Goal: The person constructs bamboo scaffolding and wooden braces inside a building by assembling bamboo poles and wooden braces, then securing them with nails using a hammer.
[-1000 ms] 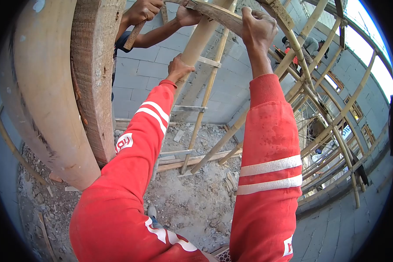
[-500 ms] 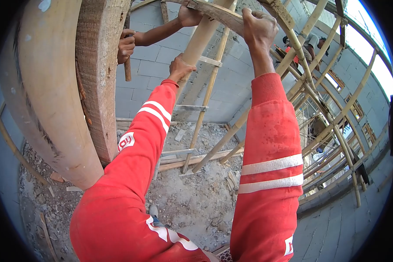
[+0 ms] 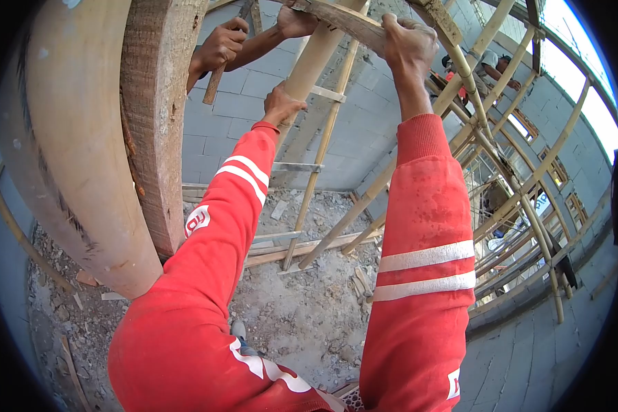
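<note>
And the board [image 3: 356,27] slants across the bamboo pole [image 3: 315,63], right hand [image 3: 410,47] gripping its end, left hand's [image 3: 282,105] fingers round the pole below.

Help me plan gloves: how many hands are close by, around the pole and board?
4: left hand on the pole, right hand on the board, a co-worker's hand around a wooden handle, and another hand at the board's far end. More may be hidden.

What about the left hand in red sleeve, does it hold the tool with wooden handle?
No, the left hand grips the pole, while a co-worker's hand holds the tool.
</note>
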`<action>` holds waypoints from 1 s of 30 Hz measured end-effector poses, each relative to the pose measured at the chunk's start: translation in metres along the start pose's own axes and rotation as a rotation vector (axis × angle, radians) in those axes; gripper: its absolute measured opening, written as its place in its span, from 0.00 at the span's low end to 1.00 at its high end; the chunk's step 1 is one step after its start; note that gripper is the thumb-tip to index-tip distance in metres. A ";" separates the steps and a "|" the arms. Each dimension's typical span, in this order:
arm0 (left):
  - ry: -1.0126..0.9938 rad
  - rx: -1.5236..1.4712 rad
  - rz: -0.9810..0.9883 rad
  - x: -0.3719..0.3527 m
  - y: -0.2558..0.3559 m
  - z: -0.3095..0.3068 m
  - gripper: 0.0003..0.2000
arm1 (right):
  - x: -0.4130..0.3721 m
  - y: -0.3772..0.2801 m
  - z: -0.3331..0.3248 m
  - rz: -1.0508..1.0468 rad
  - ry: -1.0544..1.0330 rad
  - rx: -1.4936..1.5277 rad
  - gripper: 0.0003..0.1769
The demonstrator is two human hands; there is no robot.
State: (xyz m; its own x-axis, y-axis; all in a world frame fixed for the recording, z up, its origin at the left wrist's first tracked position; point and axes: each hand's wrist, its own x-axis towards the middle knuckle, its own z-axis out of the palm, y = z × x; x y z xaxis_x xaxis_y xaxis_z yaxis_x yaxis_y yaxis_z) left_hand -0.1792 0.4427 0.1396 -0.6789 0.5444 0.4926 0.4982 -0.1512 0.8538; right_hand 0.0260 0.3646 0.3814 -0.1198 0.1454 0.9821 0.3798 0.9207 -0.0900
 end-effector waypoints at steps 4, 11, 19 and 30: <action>0.010 -0.004 0.022 0.006 -0.001 -0.003 0.37 | 0.002 0.001 0.001 -0.005 0.018 0.032 0.22; 0.011 0.012 0.008 0.006 -0.004 0.002 0.37 | 0.002 -0.010 0.000 0.112 -0.028 0.044 0.21; 0.014 -0.003 0.004 0.001 -0.001 -0.001 0.38 | 0.004 -0.003 -0.002 0.030 -0.041 0.037 0.22; -0.001 0.036 0.004 0.003 0.000 0.001 0.38 | 0.008 -0.005 -0.001 0.045 -0.017 0.034 0.24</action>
State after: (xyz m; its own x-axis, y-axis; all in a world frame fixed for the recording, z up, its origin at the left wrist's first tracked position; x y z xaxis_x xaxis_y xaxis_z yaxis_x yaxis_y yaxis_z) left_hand -0.1811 0.4452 0.1408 -0.6764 0.5451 0.4954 0.5197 -0.1235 0.8454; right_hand 0.0242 0.3609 0.3895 -0.1187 0.1927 0.9741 0.3539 0.9248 -0.1399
